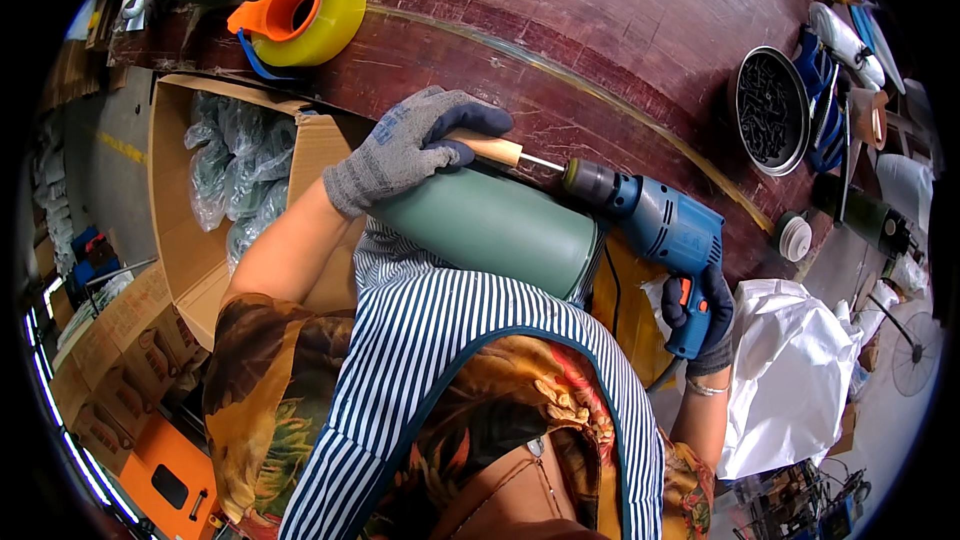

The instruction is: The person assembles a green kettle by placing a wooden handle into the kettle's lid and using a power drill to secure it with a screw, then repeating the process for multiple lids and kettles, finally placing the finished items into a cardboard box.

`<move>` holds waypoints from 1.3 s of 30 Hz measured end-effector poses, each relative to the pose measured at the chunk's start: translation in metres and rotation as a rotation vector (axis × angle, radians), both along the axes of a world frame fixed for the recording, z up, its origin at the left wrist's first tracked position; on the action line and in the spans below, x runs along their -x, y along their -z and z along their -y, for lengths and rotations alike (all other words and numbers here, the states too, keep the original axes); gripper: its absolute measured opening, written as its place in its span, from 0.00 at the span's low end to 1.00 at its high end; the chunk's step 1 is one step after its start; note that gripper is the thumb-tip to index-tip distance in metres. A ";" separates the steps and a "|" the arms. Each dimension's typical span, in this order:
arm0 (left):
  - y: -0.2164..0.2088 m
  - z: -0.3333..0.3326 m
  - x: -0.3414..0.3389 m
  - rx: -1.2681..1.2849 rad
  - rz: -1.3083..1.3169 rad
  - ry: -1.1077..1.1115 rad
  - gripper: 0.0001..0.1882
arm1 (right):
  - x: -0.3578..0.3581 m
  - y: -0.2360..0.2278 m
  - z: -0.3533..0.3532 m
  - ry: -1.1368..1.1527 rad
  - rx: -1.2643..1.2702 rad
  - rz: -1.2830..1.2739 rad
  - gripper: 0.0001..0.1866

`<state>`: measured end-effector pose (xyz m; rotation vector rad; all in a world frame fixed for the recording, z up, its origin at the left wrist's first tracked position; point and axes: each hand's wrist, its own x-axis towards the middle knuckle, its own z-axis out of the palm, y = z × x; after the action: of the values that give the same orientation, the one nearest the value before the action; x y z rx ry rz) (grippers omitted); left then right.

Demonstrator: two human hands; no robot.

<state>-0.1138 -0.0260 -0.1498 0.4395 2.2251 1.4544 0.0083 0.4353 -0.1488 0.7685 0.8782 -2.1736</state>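
Note:
In a grey knit glove with dark palm, my left hand is closed around a light wooden handle. It rests on the top edge of a smooth green cylinder, which lies across my lap against a striped apron. My right hand, also gloved, grips a blue power drill by its pistol grip, fingers near the orange trigger. From the drill's chuck a thin metal shaft runs left to the end of the wooden handle. Whether it enters the wood I cannot tell.
A worn dark red table spreads ahead. On it sit a yellow tape roll with orange holder and a bowl of dark screws. A cardboard box of plastic-wrapped items stands left; white sheeting lies right.

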 end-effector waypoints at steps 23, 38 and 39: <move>-0.002 -0.001 0.001 0.061 0.012 0.033 0.25 | 0.001 0.004 0.016 -0.039 -0.175 -0.102 0.33; -0.046 -0.009 -0.073 0.580 -0.492 0.089 0.24 | -0.012 0.053 0.005 0.172 -0.696 -0.805 0.26; -0.062 -0.011 -0.072 0.572 -0.493 0.111 0.24 | 0.017 0.012 0.036 0.295 -0.341 -0.446 0.26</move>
<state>-0.0423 -0.0153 -0.0878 0.7627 2.8000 0.6369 -0.0083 0.3995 -0.1604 0.6051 1.4692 -2.5444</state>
